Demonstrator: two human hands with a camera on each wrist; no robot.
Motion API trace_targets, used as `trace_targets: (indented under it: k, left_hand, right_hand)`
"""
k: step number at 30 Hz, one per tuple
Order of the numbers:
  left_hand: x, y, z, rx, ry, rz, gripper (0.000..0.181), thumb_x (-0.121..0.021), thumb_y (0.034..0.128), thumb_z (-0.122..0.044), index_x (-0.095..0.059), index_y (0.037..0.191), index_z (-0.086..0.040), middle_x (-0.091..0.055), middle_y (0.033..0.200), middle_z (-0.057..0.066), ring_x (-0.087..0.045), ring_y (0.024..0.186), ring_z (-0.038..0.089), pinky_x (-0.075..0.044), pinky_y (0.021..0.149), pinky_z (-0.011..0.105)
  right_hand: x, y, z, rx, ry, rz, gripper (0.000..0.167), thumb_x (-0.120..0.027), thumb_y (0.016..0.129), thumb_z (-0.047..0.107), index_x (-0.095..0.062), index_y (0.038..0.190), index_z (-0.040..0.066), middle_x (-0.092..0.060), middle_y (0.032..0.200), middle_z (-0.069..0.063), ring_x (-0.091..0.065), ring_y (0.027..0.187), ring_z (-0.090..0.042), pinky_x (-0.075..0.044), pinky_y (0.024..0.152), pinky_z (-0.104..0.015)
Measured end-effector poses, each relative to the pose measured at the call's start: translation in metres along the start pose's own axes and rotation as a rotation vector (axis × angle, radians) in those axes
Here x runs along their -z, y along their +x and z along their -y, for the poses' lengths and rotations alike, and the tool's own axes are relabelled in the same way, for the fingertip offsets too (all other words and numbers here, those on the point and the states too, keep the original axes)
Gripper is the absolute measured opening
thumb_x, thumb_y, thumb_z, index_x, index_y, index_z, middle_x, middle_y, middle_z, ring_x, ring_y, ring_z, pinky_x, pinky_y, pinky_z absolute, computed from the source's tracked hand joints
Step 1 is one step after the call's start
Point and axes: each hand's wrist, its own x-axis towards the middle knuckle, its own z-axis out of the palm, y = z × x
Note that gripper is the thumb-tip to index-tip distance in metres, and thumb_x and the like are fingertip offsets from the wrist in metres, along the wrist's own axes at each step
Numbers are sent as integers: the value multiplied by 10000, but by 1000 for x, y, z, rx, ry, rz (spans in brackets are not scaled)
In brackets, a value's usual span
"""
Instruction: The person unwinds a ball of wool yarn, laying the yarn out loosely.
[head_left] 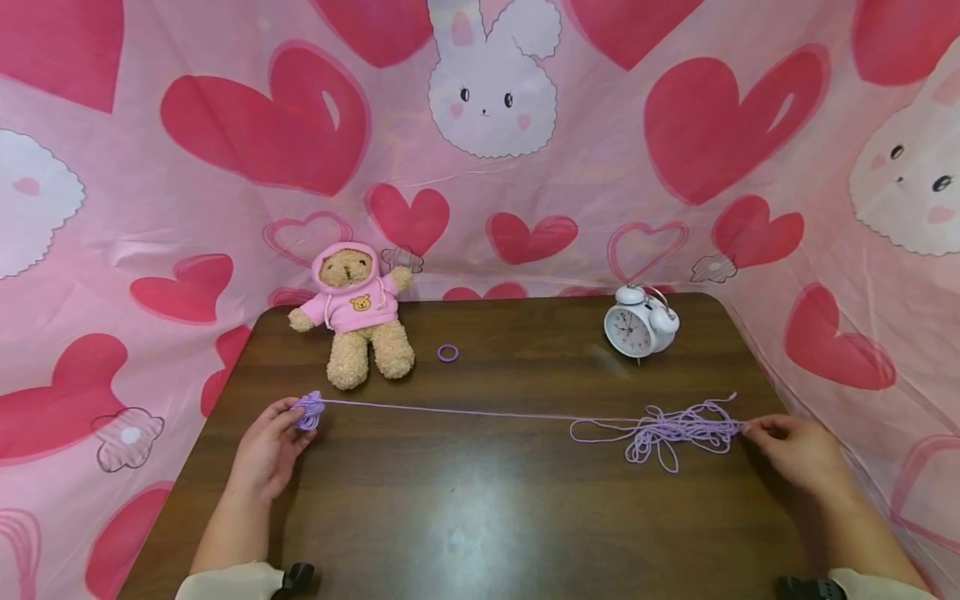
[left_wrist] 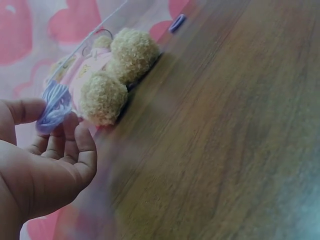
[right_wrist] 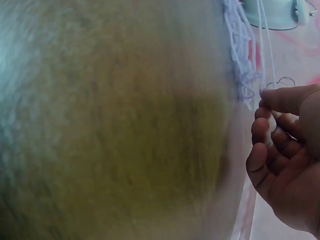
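Observation:
Near the table's left side, my left hand (head_left: pixel 268 448) pinches a small wound bundle of purple yarn (head_left: pixel 308 411) between thumb and fingers. In the left wrist view the bundle (left_wrist: pixel 54 107) shows its looped strands. One strand (head_left: pixel 480 412) stretches nearly straight across the table to a loose, tangled heap of the same yarn (head_left: pixel 678 431) on the right. At the heap's right end, my right hand (head_left: pixel 802 454) pinches yarn between thumb and forefinger. The right wrist view shows strands (right_wrist: pixel 267 45) running up from those fingertips, the other fingers curled below.
A teddy bear (head_left: pixel 360 312) in a pink hoodie sits at the back left, beyond my left hand. Beside it lies a purple ring (head_left: pixel 447 353). A white alarm clock (head_left: pixel 639 323) stands at the back right of the brown table (head_left: pixel 465 517). Pink heart-patterned cloth (head_left: pixel 510 200) surrounds the table.

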Motion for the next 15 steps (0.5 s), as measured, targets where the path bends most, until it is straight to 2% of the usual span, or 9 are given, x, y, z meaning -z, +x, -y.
trace_targets:
  k: [4,8,15]
  left_hand:
    - [-3,0,-1,34,24,-10,33,-547,1084,-184,-564,1109,-198,-648,1010,-73,-625,932,82,-525,882,278]
    - [-5,1,1,58,47,-14,29,-552,1084,-206,-563,1110,-200,-647,1019,-80,-626,953,79,-522,902,281]
    - [-9,1,6,45,48,-10,39,-542,1087,-177,-571,1083,-203,-653,992,-74,-632,927,76,-529,874,276]
  right_hand:
    - [-3,1,-2,34,-31,9,269,-709,964,281,-772,986,20,-753,925,-201,-676,839,-412,-467,657,-403]
    - [-5,2,-2,44,-53,33,262,-693,972,280,-770,993,30,-751,934,-214,-680,858,-456,-475,664,-426]
    - [-6,3,1,43,-78,64,285,-684,980,291,-767,1029,23,-744,997,-251,-663,949,-528,-498,727,-538]
